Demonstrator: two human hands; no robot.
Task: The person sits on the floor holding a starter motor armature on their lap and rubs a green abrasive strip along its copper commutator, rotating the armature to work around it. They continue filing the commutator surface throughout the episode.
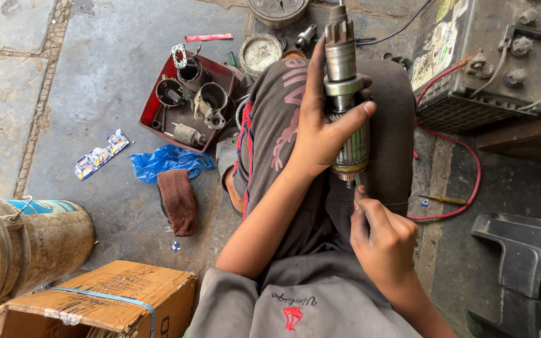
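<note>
The armature (345,94) is gripped upright by the left hand (320,125); a thin tool (357,183) is pinched in the right hand (380,238) at its lower end, work unfinished.

Grey printed shirt (308,300), bare forearms

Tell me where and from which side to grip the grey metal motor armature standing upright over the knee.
Grip the grey metal motor armature around its wide laminated core, coming from the left side, as the left hand does now with thumb across the front. That drum is probably the thickest, most even section; the shaft above steps narrower. The lower end stays free, where the right hand works a thin tool.
</note>
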